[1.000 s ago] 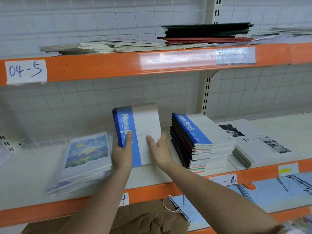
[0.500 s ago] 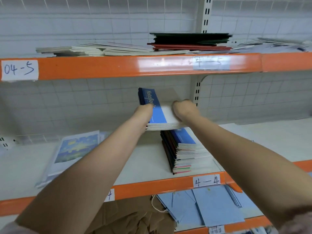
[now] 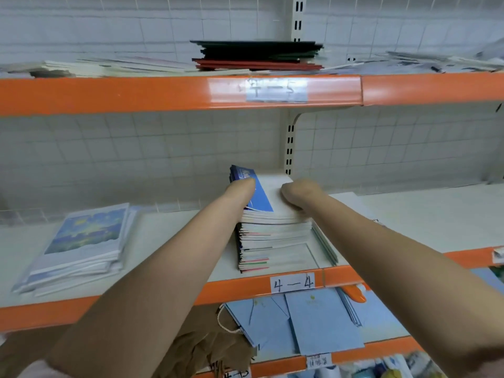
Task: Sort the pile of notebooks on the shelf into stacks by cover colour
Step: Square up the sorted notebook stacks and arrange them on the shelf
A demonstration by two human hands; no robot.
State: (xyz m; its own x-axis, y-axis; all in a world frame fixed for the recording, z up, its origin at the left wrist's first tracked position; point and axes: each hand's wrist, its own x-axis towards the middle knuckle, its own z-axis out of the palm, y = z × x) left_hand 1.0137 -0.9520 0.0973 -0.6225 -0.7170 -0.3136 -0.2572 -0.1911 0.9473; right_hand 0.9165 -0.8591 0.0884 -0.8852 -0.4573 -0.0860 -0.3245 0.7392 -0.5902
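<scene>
Since half a second ago, blue-and-white notebooks (image 3: 266, 196) lowered from mid-air onto tall stack (image 3: 275, 236), centre of frame, on middle shelf (image 3: 174, 241). Left hand (image 3: 241, 190) at blue spine edge, right hand (image 3: 298, 193) on white cover; both seen from behind, fingers hidden, so grip cannot be told. Starry-cover stack (image 3: 81, 241) at left of frame, well apart. Dark and red covers (image 3: 259, 55) on upper shelf, top centre.
</scene>
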